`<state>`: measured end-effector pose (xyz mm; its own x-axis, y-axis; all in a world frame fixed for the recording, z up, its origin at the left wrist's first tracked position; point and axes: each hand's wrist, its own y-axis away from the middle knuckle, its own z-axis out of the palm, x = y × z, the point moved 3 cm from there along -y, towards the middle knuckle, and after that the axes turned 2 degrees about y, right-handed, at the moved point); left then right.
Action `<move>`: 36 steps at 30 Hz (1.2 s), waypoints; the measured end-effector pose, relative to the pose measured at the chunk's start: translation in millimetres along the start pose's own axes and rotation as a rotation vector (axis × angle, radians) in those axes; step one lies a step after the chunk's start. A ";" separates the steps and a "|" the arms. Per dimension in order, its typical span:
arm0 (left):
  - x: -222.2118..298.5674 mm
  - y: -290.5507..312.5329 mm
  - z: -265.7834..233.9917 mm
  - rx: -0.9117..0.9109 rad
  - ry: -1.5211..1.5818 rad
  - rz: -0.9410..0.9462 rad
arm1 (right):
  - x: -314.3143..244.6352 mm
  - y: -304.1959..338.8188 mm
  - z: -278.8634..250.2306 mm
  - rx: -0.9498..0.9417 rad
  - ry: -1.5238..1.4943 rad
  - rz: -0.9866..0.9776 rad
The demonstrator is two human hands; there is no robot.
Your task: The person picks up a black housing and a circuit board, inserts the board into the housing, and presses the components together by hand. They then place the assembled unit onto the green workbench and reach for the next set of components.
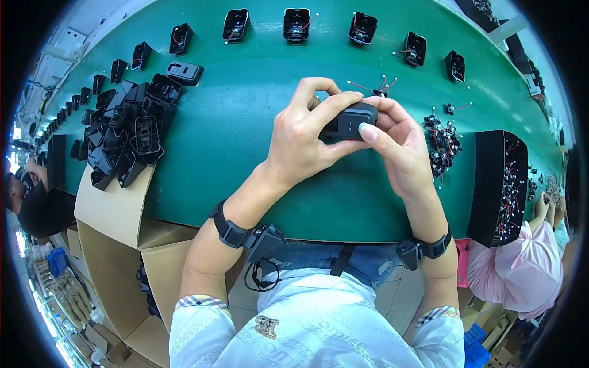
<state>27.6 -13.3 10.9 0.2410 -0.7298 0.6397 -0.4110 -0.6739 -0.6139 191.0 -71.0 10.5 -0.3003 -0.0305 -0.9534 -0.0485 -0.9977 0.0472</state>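
Above the green table, a black plastic housing (351, 124) is held between my two hands. My left hand (304, 126) closes round its left end, with the fingers over the top edge and the thumb underneath. At the right end, my right hand (397, 138) pinches it, thumb on the near face and fingers behind. Just beyond the hands lies a small black part with red and white wires (381, 92). To the right is a heap of small wired parts (443, 147). What sits inside the housing is hidden from view.
Wired black housings (297, 26) stand in an arc along the far side. A pile of black housings (119, 132) lies left, near a grey-black casing (184, 73) and open cardboard box (116, 257). A black bin (491, 184) of wired parts stands right, near a person in pink (521, 264).
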 end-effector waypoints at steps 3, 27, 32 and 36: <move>-1.2 -0.2 0.1 0.011 -0.010 0.009 | 1.3 -0.5 -2.4 0.011 -0.053 0.036; 2.1 -3.7 -1.2 0.051 0.165 0.094 | -0.7 -5.5 -4.3 -0.109 -0.053 0.068; 7.1 -5.9 2.1 0.050 0.176 0.136 | -11.5 -2.1 -8.5 -0.069 0.385 -0.191; 4.9 -2.9 3.6 0.009 0.183 0.107 | -21.4 -4.2 -12.2 -0.126 0.695 -0.256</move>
<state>33.0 -15.3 14.2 0.0326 -0.7649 0.6433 -0.4178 -0.5951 -0.6865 209.2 -66.9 27.2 0.3787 0.2136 -0.9005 0.0859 -0.9769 -0.1956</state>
